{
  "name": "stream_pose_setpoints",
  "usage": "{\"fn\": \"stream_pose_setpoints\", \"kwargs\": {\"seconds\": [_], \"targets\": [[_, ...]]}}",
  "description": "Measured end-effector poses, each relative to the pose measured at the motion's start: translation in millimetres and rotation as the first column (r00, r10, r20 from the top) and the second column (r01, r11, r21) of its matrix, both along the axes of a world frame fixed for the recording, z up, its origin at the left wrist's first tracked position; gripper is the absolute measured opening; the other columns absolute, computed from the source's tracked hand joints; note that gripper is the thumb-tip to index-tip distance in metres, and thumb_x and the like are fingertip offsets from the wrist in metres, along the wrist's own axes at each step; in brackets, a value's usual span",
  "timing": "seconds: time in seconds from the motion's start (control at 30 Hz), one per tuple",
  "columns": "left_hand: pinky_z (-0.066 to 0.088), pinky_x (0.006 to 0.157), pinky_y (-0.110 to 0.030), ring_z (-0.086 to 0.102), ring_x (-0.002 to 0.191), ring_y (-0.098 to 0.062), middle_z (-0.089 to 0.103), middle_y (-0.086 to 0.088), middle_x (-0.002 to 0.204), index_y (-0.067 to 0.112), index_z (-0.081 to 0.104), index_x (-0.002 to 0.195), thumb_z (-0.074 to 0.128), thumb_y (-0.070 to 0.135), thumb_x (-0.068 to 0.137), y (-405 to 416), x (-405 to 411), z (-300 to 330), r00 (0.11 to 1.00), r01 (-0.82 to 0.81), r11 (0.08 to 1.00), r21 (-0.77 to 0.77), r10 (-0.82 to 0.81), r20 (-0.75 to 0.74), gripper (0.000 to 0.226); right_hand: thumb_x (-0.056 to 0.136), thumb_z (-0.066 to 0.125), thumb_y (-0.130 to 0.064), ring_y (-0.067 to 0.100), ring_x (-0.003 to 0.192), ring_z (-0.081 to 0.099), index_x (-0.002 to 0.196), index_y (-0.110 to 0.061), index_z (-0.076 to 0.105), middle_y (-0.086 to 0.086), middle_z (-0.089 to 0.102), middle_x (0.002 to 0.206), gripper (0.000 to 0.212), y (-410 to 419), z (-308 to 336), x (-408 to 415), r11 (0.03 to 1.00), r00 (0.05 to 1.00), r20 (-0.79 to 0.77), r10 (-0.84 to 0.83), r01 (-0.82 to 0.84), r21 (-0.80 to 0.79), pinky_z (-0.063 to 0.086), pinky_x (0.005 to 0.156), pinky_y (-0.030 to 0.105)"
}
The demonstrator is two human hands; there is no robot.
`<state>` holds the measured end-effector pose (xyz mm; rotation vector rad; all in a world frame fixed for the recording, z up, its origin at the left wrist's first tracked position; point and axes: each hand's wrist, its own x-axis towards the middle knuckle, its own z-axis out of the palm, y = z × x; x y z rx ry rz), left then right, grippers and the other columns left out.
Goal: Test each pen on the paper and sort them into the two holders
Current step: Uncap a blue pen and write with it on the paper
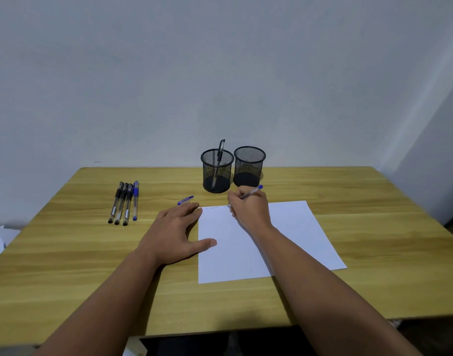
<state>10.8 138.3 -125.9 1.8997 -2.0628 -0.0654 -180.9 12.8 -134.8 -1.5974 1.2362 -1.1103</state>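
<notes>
While the left hand (177,228) lies flat, fingers spread, at the paper's (292,227) nine o'clock edge, right hand (248,209) fingers pinch a blue pen (253,191).

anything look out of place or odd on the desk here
Only a loose blue cap lying beyond the left hand, off the pen the right hand is testing. Nothing spilled or damaged.

The two mesh holders (231,168) stand touching at the worktop's (348,291) far edge, just beyond the paper (292,232). Four pens (123,202) lie in a row far left, a blue cap (185,200) between. The right side is open.
</notes>
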Motion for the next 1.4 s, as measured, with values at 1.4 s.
{"fn": "stream_pose_setpoints", "kwargs": {"seconds": [1.4], "targets": [[0.024, 0.120, -0.038, 0.029, 0.148, -0.008, 0.035, 0.013, 0.161, 0.028, 0.043, 0.152, 0.047, 0.092, 0.073, 1.3, -1.1, 0.3, 1.000, 0.001, 1.000, -0.014, -0.001, -0.027, 0.102, 0.098, 0.061, -0.012, 0.027, 0.045, 0.046, 0.049, -0.024, 0.037, -0.004, 0.033, 0.044, 0.056, 2.2, 4.7, -1.6, 0.994, 0.995, -0.039, -0.092, 0.090, -0.065, 0.038, 0.039, 0.021]]}}
